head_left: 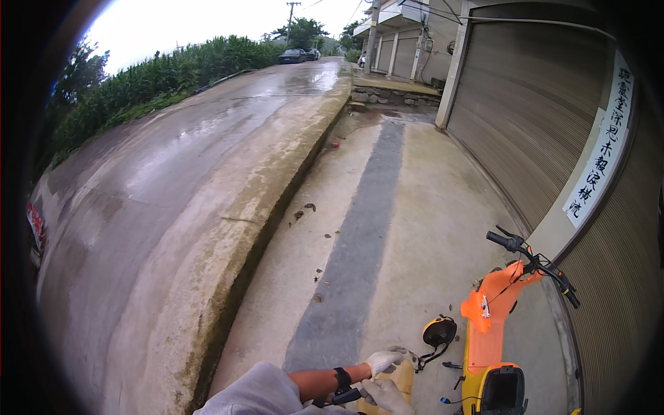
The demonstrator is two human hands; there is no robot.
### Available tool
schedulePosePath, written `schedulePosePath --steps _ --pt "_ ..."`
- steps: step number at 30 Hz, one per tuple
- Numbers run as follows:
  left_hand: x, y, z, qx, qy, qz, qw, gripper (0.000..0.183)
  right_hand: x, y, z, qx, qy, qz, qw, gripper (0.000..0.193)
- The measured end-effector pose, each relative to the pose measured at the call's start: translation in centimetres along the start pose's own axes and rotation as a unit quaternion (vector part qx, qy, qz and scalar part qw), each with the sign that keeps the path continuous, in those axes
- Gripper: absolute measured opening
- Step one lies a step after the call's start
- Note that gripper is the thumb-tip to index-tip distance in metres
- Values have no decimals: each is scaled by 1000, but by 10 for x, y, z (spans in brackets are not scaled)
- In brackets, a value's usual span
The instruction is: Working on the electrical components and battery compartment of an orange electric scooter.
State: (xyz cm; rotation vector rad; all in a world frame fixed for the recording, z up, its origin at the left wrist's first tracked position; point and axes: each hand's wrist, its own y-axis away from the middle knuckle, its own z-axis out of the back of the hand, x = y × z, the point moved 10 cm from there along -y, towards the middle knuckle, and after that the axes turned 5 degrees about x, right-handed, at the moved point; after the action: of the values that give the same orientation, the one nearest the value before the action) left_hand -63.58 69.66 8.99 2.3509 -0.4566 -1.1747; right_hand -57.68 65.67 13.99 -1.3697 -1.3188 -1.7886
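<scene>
My left hand [387, 360], in a white glove, reaches in from the lower edge with a black band [342, 378] round its wrist. Its fingers are curled over a tan, yellowish object [402, 379] whose kind I cannot make out. Just below it is my right hand [386, 395], also in a pale glove, its fingers bent in close; what it holds, if anything, is hidden. A black grip-like piece [346, 396] shows beside the hands. Next to them on the ground lies a yellow and black helmet [440, 332] with a dark strap.
To the right stands an orange and yellow electric bike [487, 321] with black handlebars [532, 263] and a dark open compartment [503, 391]. Roller shutters [526, 104] line the right. A raised concrete road edge [277, 228] runs along the left, with parked cars [294, 56] far off.
</scene>
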Motion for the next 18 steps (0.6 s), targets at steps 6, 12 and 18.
schedulePosePath --steps 6,12,18 --pt "3 -3 -1 53 121 -27 991 53 54 29 -12 -26 258 283 924 30" --pt "-35 8 10 -134 -240 -199 941 43 24 6 -5 87 258 -56 961 40" --pt "-30 19 -20 12 -629 -246 737 28 80 17 46 -159 253 47 953 52"
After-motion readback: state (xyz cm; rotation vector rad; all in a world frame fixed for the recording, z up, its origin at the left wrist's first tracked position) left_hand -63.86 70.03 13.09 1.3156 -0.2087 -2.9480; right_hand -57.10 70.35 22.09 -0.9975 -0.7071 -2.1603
